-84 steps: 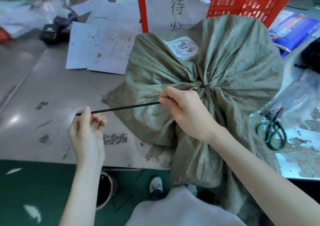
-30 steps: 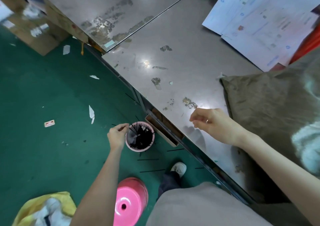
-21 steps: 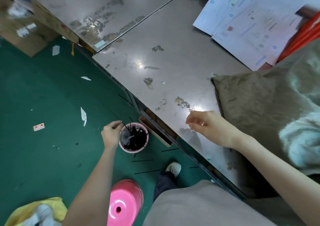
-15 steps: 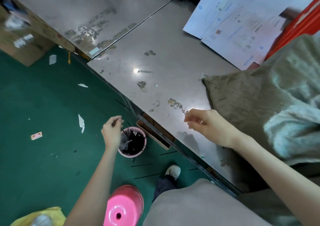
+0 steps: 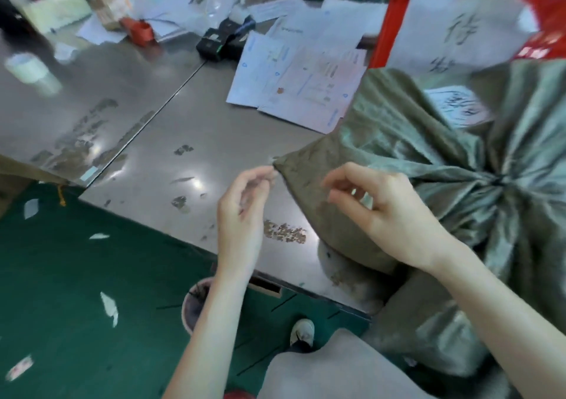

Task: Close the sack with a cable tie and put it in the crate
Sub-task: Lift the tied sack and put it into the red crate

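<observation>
The grey-green woven sack [image 5: 428,141] lies on the metal table [image 5: 190,123] at the right. Its neck is gathered at a dark knot-like point [image 5: 499,181]. Behind it stands the red crate [image 5: 386,28] with a white paper sign. My left hand [image 5: 245,211] is raised over the table edge with thumb and fingertips pressed together near the sack's corner; blur hides whether a cable tie is between them. My right hand [image 5: 392,214] hovers over the sack's near corner, its fingers loosely curled and holding nothing.
A pink cup of black cable ties [image 5: 194,305] stands on the green floor under the table edge, with loose ties [image 5: 283,302] around it. Printed papers [image 5: 294,86], black devices [image 5: 225,41] and a tape roll [image 5: 29,70] lie on the table's far side.
My left hand has come up from the pink cup on the floor to table height. My view has swung from the floor back to the sack, and my right hand now hovers over its corner.
</observation>
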### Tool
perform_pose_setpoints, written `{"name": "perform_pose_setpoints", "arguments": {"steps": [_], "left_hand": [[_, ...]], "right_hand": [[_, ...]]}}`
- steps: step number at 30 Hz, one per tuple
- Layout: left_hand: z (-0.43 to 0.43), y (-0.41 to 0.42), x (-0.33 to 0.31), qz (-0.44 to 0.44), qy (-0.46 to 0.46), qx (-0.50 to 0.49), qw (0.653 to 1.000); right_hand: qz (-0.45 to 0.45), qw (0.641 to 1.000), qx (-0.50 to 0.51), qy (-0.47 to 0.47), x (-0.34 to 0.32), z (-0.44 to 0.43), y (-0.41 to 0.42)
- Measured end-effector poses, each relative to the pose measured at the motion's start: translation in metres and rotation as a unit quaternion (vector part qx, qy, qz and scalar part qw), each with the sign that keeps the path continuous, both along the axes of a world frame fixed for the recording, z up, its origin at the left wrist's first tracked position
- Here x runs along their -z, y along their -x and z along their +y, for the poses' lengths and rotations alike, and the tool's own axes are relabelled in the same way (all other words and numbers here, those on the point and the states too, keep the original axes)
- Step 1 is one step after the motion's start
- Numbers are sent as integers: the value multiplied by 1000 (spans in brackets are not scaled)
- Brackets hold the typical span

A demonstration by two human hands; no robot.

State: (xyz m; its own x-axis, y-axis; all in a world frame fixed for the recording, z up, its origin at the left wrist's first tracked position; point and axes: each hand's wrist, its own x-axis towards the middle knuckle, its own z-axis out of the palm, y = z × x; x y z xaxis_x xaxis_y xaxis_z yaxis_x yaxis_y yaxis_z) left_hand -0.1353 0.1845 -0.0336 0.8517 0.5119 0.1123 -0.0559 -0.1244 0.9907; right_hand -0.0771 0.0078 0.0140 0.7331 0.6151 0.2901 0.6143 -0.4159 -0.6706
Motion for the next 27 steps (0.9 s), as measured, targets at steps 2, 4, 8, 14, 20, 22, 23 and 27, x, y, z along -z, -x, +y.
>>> {"name": "perform_pose_setpoints", "arguments": {"steps": [2,4,8,14,20,22,23,27], "left_hand": [[-22,-7,-12,-16,-11,51,998],[-45,-14,-21,-24,-30,103,994],[-83,-30,-30,-40,-101,180,978],[-128,-52,-34,-76,-220,262,937],[-149,-76,-15,20,-502,294,813],[-148,-85,-5,61,-543,287,787],[-147,-90,-2,76,-547,280,785],[-145,-108,5,117,-525,255,804]], "right_hand": [[-28,998,43,-36,-6,-21,-1],[-48,992,91,-68,-10,-43,0],[-73,975,186,-98,-10,-87,3],[-103,940,307,-102,-6,-143,13],[-33,913,402,57,8,-193,3],[22,894,432,115,13,-203,-5],[45,888,437,132,14,-205,-8],[121,878,434,159,11,-199,-19]]}}
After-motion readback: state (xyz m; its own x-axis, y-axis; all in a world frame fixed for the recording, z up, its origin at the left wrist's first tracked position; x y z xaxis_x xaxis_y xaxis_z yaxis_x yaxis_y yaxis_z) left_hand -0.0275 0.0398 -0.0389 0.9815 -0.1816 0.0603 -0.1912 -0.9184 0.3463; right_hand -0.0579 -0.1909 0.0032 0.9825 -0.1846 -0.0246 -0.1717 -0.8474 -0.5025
